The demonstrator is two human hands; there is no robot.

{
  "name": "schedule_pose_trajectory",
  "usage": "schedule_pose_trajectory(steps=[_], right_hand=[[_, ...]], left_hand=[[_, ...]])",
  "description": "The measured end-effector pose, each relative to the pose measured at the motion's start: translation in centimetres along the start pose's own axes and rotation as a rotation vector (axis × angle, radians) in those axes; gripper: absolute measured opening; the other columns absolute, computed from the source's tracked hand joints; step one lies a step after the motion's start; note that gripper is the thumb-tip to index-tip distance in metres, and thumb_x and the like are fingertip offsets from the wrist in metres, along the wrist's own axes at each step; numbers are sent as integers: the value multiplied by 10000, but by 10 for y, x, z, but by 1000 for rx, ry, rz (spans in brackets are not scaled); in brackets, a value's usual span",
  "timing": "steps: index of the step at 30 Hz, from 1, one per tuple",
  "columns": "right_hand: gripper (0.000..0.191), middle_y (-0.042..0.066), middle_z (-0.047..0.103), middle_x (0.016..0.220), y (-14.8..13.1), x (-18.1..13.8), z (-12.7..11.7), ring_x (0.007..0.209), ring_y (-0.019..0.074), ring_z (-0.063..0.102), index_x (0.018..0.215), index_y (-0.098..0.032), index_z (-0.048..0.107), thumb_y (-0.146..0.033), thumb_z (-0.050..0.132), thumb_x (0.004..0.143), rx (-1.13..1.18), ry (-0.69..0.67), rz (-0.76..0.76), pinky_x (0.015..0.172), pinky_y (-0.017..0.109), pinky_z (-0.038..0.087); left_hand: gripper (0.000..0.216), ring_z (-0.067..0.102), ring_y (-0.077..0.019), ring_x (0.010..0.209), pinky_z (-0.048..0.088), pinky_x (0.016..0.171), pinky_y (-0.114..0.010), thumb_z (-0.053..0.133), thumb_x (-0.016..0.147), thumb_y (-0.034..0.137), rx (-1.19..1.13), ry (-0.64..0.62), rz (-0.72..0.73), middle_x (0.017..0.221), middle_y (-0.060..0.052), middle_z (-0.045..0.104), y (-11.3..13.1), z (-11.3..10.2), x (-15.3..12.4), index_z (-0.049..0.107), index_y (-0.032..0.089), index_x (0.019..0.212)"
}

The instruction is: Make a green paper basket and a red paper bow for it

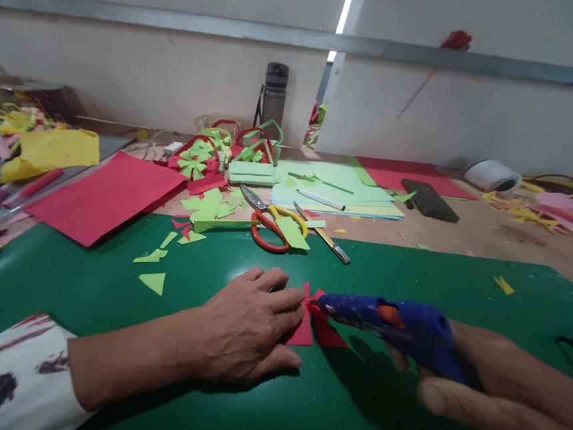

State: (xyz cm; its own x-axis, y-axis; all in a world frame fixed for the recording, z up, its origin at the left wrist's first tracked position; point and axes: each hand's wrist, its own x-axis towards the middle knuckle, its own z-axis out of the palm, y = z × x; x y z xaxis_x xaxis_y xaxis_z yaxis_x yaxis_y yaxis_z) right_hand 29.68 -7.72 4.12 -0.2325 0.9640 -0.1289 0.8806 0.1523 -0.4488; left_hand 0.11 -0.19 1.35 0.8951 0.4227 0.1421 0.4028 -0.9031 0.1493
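Note:
My left hand [249,332] lies on the green mat [124,309], its fingers pressed down on a small folded red paper piece [312,326]. My right hand [486,385] grips a blue glue gun [401,329] at the lower right. The gun's nozzle points left and touches the red paper piece right by my left fingertips.
Orange-handled scissors [271,226] and a utility knife [326,238] lie beyond the mat among green paper scraps. A red sheet [104,194] is at the left, green sheets [334,187] and a black phone [429,199] behind. Paper flowers [201,157], a grey bottle [274,99] and a tape roll [491,175] stand by the wall.

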Motion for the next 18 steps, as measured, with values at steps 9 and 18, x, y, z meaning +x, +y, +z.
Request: schedule_pose_trajectory(steps=[9,18], right_hand=[[486,9,695,1078,5,3,6,896,334,679,1247,-454,490,-533,521,768,32,-49,-8,684,438,596],[411,15,718,947,-2,7,5,707,230,705,1252,-344,528,-425,506,849,-6,-80,-101,554,297,610]], left_hand=[[414,432,-245,902,353,782,-380,444,862,537,-3,-14,3,1016,-72,562,-1,-1,0,561,176,1027],[411,437,-236,917,367,793,-374,462,858,526,10,8,5,1016,-71,562,0,-2,0,561,176,1049]])
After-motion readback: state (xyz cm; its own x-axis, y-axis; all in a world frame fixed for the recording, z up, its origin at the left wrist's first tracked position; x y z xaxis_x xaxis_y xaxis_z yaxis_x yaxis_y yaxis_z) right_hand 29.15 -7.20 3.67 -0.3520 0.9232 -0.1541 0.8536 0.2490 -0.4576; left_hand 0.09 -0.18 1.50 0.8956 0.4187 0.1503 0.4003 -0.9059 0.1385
